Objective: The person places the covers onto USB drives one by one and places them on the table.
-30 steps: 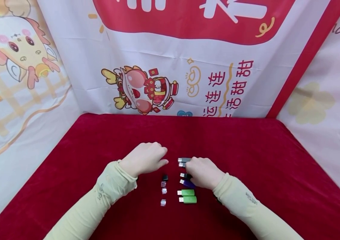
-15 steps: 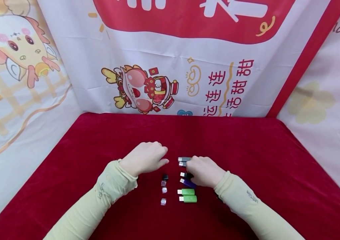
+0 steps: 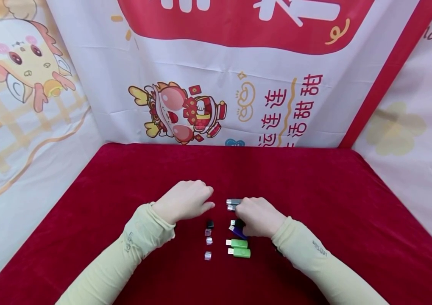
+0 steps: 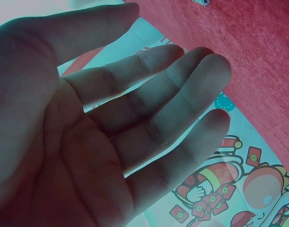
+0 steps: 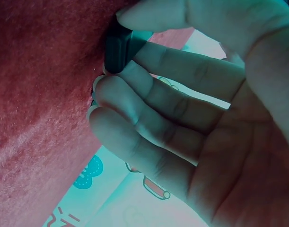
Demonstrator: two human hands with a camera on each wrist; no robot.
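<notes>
My right hand (image 3: 259, 217) pinches a black USB stick (image 5: 117, 49) between thumb and fingers, low over the red cloth. In the head view only the stick's metal plug (image 3: 233, 223) and a bit of body show. Just nearer lies a purple USB stick (image 3: 238, 231), slanted and partly covered by that hand. Beyond are two grey USB sticks, the farther one (image 3: 234, 201) and the nearer one (image 3: 232, 208), their right ends hidden. My left hand (image 3: 185, 201) hovers over the cloth at left, fingers loosely bent and holding nothing, as the left wrist view (image 4: 149, 109) shows.
Two green USB sticks (image 3: 239, 244) lie side by side at the near end of the row. Left of the row stand a black cap (image 3: 210, 224) and three small clear caps (image 3: 209, 240). Printed cloth walls (image 3: 200, 59) enclose the red-covered table (image 3: 154, 271).
The black stick's plug has shifted slightly right and turned a little in my right hand. The purple stick slants more. My left hand has stayed in place.
</notes>
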